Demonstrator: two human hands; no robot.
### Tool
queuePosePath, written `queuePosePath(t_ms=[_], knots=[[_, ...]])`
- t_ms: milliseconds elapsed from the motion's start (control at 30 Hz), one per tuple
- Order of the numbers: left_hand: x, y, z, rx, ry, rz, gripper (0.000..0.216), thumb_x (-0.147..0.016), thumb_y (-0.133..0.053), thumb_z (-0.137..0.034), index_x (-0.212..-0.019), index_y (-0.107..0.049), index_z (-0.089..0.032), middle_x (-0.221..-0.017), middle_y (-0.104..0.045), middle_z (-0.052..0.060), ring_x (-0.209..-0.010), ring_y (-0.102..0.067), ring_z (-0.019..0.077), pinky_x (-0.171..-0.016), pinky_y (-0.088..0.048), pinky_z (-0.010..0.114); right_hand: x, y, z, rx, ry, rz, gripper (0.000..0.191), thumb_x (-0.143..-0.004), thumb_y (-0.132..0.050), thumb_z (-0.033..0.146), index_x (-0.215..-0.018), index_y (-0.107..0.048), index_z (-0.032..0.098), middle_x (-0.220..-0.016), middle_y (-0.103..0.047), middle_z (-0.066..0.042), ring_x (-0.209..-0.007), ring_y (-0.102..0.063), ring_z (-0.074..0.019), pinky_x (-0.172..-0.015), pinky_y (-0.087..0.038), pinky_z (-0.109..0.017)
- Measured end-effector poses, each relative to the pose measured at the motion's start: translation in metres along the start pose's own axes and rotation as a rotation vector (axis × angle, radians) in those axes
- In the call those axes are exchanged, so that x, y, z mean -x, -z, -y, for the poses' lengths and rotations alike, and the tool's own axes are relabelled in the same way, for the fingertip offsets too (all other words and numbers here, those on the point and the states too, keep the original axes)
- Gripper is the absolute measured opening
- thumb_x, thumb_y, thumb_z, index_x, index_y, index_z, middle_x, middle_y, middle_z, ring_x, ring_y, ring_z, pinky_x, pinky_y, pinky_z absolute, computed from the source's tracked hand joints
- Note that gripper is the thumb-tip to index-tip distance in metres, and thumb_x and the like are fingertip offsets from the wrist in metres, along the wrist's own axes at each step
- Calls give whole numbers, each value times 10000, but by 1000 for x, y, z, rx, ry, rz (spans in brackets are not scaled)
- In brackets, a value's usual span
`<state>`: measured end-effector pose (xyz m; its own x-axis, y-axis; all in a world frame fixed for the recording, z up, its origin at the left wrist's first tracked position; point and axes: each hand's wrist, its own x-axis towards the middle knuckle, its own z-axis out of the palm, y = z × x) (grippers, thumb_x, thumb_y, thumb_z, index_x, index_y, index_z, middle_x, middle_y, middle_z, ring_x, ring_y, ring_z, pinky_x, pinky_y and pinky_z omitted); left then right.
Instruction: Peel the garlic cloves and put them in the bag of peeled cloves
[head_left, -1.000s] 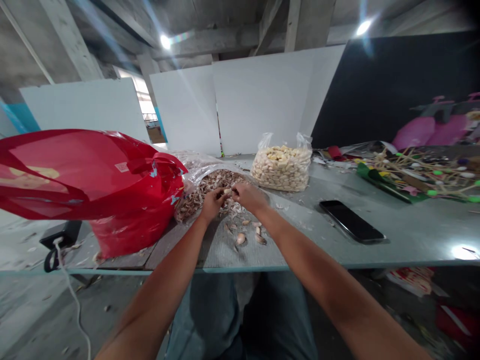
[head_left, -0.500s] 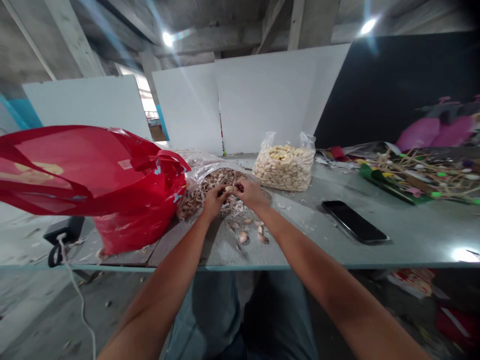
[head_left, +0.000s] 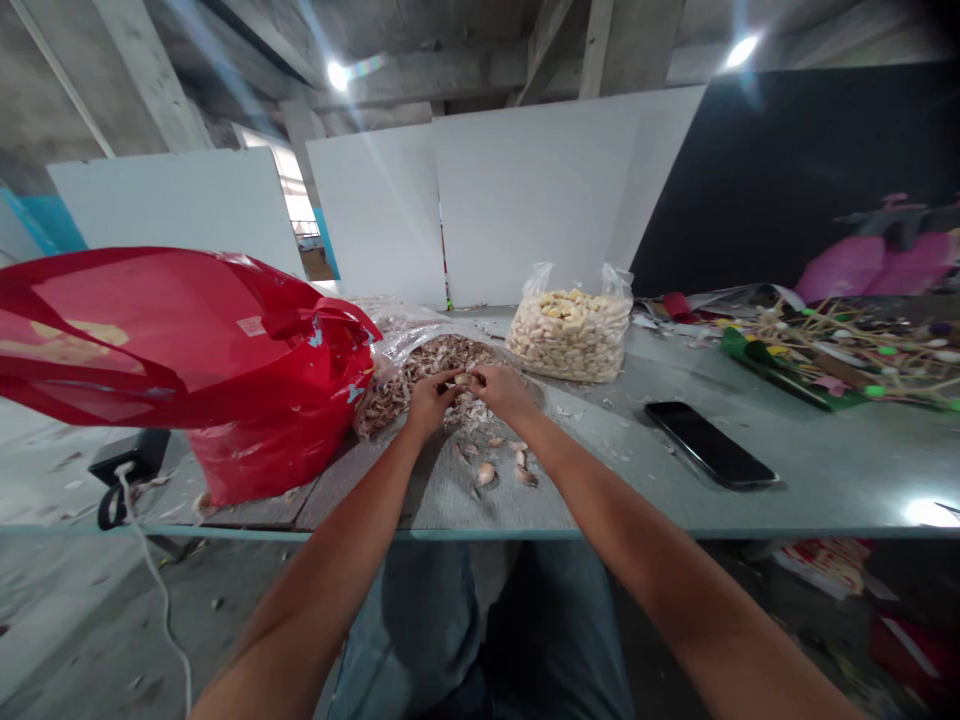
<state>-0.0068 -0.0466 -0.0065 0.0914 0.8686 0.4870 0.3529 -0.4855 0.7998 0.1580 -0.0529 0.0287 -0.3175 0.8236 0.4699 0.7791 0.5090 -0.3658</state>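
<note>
The left hand (head_left: pixel 430 402) pinches a clove (head_left: pixel 463 380), the right hand's (head_left: pixel 504 388) curled fingers meeting its other end — whether they grip it, I cannot tell. The hands partly hide the husks (head_left: pixel 442 354) beyond them; loose cloves (head_left: pixel 486 473) lie nearer the body, and the red bag (head_left: pixel 277 460), left of the hands, is cut off.

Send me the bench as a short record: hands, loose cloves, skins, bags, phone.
Left hand: pinching a garlic clove
Right hand: fingertips at that clove, exact grip unclear
Loose cloves: on the table, nearer the person
Skins: heaped beyond the hands
Red bag: left
Bag of pale cloves: upright, beyond right hand
Phone: right, dark screen up
</note>
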Motion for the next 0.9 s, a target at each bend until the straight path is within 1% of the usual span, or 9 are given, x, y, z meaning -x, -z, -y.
queuePosePath(t_ms=[167,300,367,567,633,767,900], knots=[[-1,-2,-4,122,4,32,429,-758,-664,-425,-1075,-695,-138,-586,-585,-12,-485,-494,93,-491,-383,211,-1,2,-3,-19,30,-16,218,-876,-510,212,-957,-704,154,-911,-721,-82,-832,-628,-183,-736,-405,-257],[-2,-3,-8,128,-3,91,456,-774,-647,-464,-1076,-678,-124,-611,-603,2,-511,-533,109,-505,-412,220,-1,2,-7,8,47,-35,216,-866,-498,196,-906,-706,152,-912,-718,-93,-851,-629,-193,-742,-408,-260],[-2,-4,-9,114,-4,104,461,-783,-635,-474,-1077,-670,-122,-603,-597,-1,-508,-538,113,-510,-423,225,-3,2,-9,20,46,-49,214,-861,-502,203,-910,-703,149,-915,-718,-97,-855,-630,-198,-735,-404,-261],[0,-6,-6,147,-6,196,449,-774,-643,-466,-1055,-644,-117,-582,-552,-22,-481,-508,95,-488,-400,211,-4,5,-17,17,36,-53,220,-866,-487,197,-917,-697,159,-892,-718,-75,-815,-625,-185,-723,-400,-258],[0,-6,-4,174,20,181,471,-761,-658,-460,-1084,-620,-118,-605,-557,-20,-487,-510,92,-480,-406,207,-2,5,-18,-7,46,-66,224,-866,-487,195,-945,-694,163,-917,-716,-74,-838,-622,-184,-749,-409,-260],[-1,-5,0,305,104,98,577,-741,-669,-483,-1198,-530,-160,-745,-599,-1,-485,-533,88,-440,-430,213,3,2,-12,-87,83,-99,221,-856,-506,200,-984,-681,160,-946,-708,-73,-865,-614,-178,-792,-428,-265],[-1,-6,-1,396,194,68,578,-737,-665,-516,-1167,-531,-153,-670,-565,-26,-439,-516,86,-435,-459,238,5,2,-7,-138,117,-115,213,-846,-513,189,-979,-677,160,-944,-704,-68,-868,-614,-176,-798,-437,-269]])
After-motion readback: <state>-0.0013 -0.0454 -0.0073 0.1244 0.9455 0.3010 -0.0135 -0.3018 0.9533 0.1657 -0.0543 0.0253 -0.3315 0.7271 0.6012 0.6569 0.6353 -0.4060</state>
